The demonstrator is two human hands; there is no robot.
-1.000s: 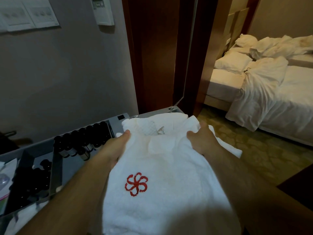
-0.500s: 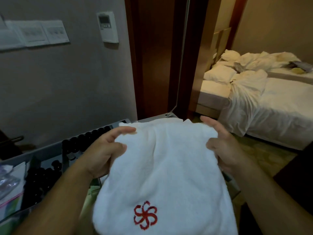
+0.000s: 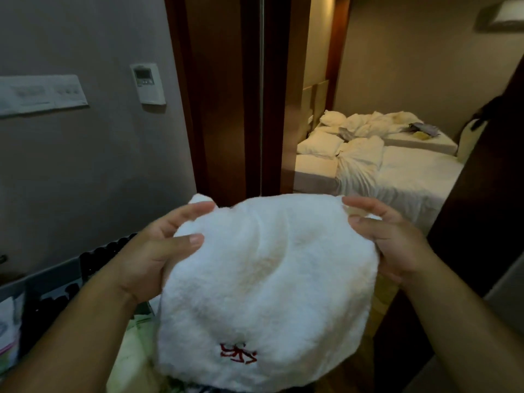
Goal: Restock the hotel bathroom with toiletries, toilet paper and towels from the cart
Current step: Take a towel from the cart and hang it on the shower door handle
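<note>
Left hand (image 3: 153, 259): I pinch the towel's (image 3: 263, 290) left edge.
Right hand (image 3: 388, 236): pinches its right edge.
Change: towel lifted off the cart (image 3: 56, 279); bathroom next.

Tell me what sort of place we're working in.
Most likely a hotel room entry: unmade white beds through the dark wooden doorway, a wall thermostat panel, and a white logo-embroidered towel in both hands.

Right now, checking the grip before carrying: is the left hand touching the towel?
Touching. The head view shows the left hand with its thumb pressed on the white towel and its fingers curled over the edge.
</note>
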